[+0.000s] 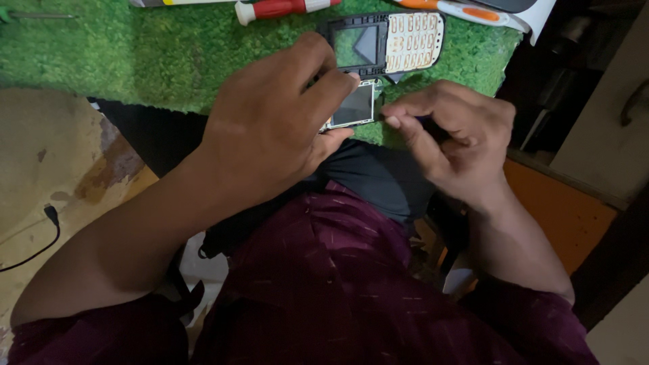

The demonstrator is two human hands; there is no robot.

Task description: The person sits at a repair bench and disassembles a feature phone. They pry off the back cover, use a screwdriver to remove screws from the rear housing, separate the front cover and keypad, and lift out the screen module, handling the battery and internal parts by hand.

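My left hand [270, 122] grips a small phone circuit board with its dark screen [353, 106] facing up, held at the near edge of a green grass-like mat [169, 54]. My right hand [449, 135] hovers just right of the board, fingers pinched together at its edge; whether a small tool or part sits between them is hidden. Just beyond the board lies the phone's black front cover with a cream keypad [392, 42], flat on the mat.
A red-handled screwdriver [284, 8] and an orange-and-white tool [460, 10] lie at the mat's far edge. A black cable [47, 230] trails on the worn surface at left. My dark red garment fills the foreground.
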